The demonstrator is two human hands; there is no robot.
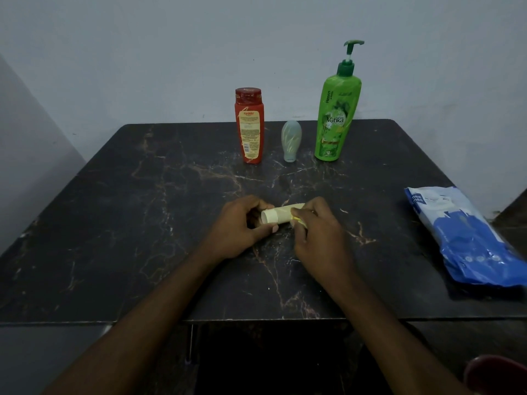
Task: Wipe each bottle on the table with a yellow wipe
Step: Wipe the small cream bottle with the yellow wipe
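A small cream bottle (278,214) lies sideways above the middle of the dark marble table (142,223). My left hand (242,226) grips its capped end. My right hand (319,232) holds the other end with a yellow wipe (298,220) pinched against it; only a sliver of the wipe shows. At the back stand a red bottle (249,126), a small grey-green tube (291,141) upright on its cap, and a tall green pump bottle (336,109).
A blue and white wipe packet (467,240) lies at the table's right edge. A pale wall rises right behind the bottles. A dark red object (496,374) shows at the bottom right corner, below the table's front edge.
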